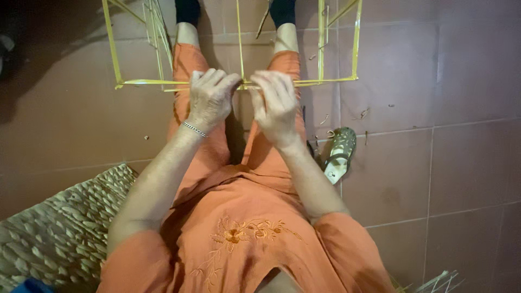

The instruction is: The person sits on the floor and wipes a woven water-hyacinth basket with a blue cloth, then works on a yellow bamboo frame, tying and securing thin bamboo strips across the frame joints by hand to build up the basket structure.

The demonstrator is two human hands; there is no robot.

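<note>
Both hands pinched the near bar of a yellow strip frame (304,82) above the knees: left hand (210,97) and right hand (275,104) closed side by side on it. A woven mat (65,222) and a sandal (339,153) lay on the tiled floor (434,135).

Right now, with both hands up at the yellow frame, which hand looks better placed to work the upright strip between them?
Probably the right hand: its fingertips sit at the joint where the upright strip meets the yellow frame. The left hand is curled over the horizontal bar beside it, apparently steadying.
</note>
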